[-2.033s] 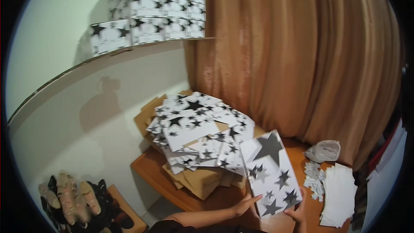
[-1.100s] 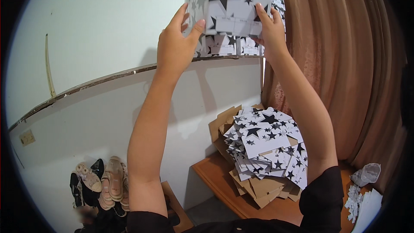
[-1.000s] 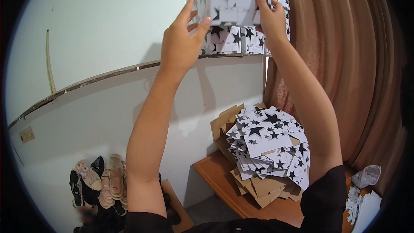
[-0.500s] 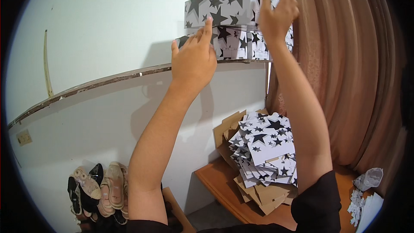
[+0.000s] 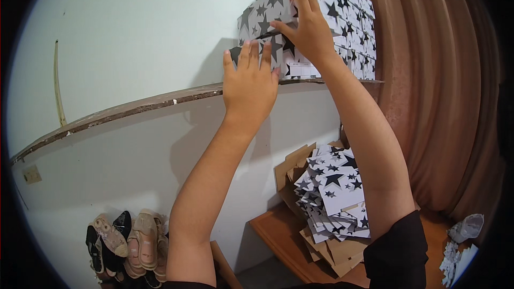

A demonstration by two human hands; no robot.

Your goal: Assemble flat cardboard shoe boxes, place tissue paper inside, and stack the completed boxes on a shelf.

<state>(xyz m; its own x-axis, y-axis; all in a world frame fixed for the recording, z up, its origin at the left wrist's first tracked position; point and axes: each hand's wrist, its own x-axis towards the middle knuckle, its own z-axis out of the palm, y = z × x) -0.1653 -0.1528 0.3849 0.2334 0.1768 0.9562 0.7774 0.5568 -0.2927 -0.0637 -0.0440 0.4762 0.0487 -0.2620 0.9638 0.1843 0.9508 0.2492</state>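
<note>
White cardboard boxes with black and grey stars stand stacked on a wall shelf (image 5: 144, 106). My left hand (image 5: 250, 88) is open, its spread fingers raised at the front of a lower star-patterned box (image 5: 274, 48). Over the near corner of the upper star-patterned box (image 5: 267, 8) lies my right hand (image 5: 311, 29), thumb and fingers apart, not wrapped round it. This upper box sits slightly tilted, with a narrow dark gap beneath its front edge. More star-patterned boxes (image 5: 356, 27) rise in columns to the right.
Below, a wooden table (image 5: 267, 230) bears a pile of flat star-patterned card sheets (image 5: 334, 182). A brown curtain (image 5: 428, 101) hangs at the right. Several shoes (image 5: 144, 241) are heaped at lower left. A clear plastic cup (image 5: 467, 228) and paper scraps (image 5: 451, 262) lie at lower right.
My right hand has moved left from the upper box's right side to its near corner. The upper box has turned and now lines up more with the stack. My left hand stays near the lower box.
</note>
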